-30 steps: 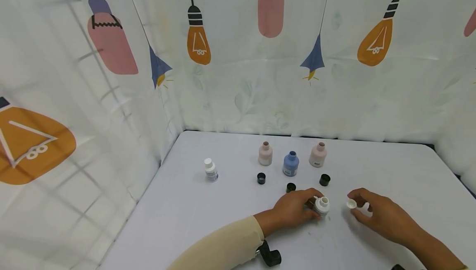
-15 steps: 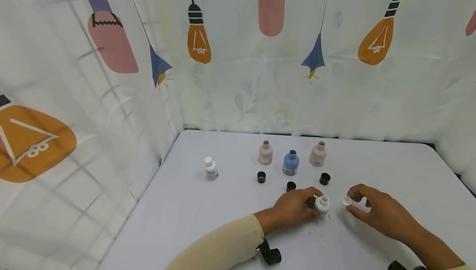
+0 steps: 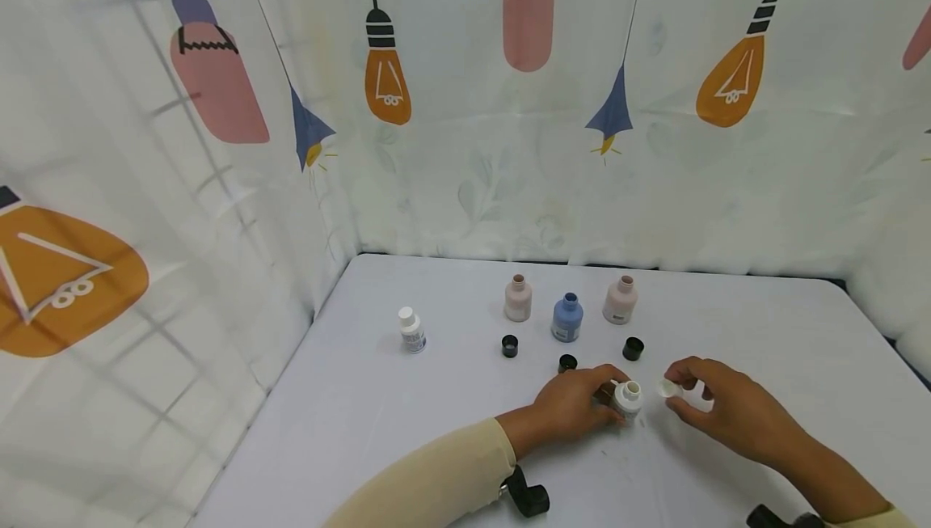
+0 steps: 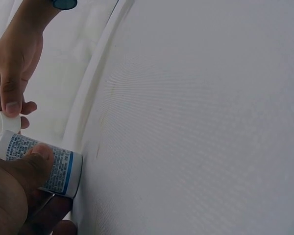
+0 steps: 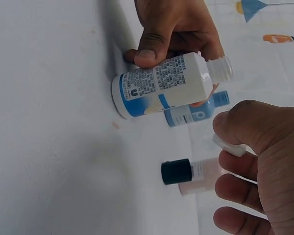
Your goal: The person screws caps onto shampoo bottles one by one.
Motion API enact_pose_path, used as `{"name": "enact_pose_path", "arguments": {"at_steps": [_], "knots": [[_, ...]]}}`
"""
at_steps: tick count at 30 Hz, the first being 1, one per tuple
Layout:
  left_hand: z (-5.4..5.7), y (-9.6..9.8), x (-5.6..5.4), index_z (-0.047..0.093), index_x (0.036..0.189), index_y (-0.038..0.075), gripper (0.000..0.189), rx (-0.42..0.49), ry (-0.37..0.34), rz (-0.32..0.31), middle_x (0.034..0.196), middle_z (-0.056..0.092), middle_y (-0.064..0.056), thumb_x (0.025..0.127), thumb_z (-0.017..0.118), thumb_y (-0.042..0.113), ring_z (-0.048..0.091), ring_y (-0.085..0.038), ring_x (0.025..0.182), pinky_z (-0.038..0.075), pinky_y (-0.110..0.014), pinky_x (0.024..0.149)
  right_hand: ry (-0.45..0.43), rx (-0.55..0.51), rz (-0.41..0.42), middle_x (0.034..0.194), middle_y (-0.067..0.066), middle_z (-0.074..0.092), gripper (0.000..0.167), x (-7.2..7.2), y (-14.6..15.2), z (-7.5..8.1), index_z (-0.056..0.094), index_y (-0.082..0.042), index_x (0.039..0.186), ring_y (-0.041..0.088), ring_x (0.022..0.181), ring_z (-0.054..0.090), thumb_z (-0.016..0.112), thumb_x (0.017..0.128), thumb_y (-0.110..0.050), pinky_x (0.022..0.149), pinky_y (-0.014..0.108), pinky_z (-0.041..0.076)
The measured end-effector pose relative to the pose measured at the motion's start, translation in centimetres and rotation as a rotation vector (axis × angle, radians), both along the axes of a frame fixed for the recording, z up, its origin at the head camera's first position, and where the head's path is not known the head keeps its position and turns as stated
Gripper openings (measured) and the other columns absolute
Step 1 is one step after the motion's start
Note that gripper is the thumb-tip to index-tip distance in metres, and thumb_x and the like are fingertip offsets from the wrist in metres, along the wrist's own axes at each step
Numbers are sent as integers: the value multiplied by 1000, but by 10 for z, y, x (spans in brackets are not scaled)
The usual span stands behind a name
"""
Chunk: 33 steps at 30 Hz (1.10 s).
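A small white bottle (image 3: 627,400) with a blue-banded label stands uncapped on the table, and my left hand (image 3: 578,405) grips it round the side. In the right wrist view the bottle's (image 5: 157,83) bare neck shows clearly, with the left thumb lying across the label. Just to the right, my right hand (image 3: 735,408) pinches a white cap (image 3: 671,387) between thumb and fingers. A short gap separates cap and bottle in the head view. From the left wrist, the cap (image 4: 8,123) appears close to the bottle's neck end.
Behind the hands stand two uncapped pinkish bottles (image 3: 518,299) and an uncapped blue bottle (image 3: 567,318). Loose black caps (image 3: 510,346) lie before them. A capped white bottle (image 3: 412,330) stands at the left of the white table (image 3: 349,431). A patterned curtain (image 3: 465,180) hangs behind.
My right hand has moved left with the white cap, closer to the bottle. The left hand and bottle have stayed in place.
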<state>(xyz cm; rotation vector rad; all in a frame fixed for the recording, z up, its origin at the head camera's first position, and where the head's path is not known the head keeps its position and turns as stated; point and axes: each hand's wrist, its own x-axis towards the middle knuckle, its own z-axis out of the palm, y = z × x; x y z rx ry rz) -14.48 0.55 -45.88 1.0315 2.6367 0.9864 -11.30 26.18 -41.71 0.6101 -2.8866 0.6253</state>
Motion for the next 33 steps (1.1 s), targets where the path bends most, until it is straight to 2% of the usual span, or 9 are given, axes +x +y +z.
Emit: {"name": "enact_pose_path", "arguments": {"at_steps": [6, 29, 33], "knots": [[0, 0, 0, 59, 134, 28, 49, 2, 7, 2, 118, 71, 17, 90, 80, 33, 61, 9, 109, 46, -16, 91, 58, -16, 25, 98, -14, 64, 37, 0, -6, 1, 68, -20, 109, 5, 80, 55, 90, 79, -19, 64, 27, 52], [1, 1, 2, 59, 133, 28, 47, -19, -8, 26, 118, 71, 17, 91, 79, 34, 60, 7, 110, 47, -17, 91, 75, -34, 61, 105, -15, 64, 38, 2, -20, 7, 68, -22, 111, 5, 86, 56, 89, 79, -16, 68, 27, 53], [0, 1, 2, 59, 133, 28, 47, -11, -8, 25, 118, 71, 17, 91, 79, 33, 60, 8, 110, 46, -17, 91, 105, -42, 77, 106, -14, 65, 39, 1, -20, 7, 68, -22, 110, 5, 86, 57, 90, 78, -15, 67, 27, 53]]}}
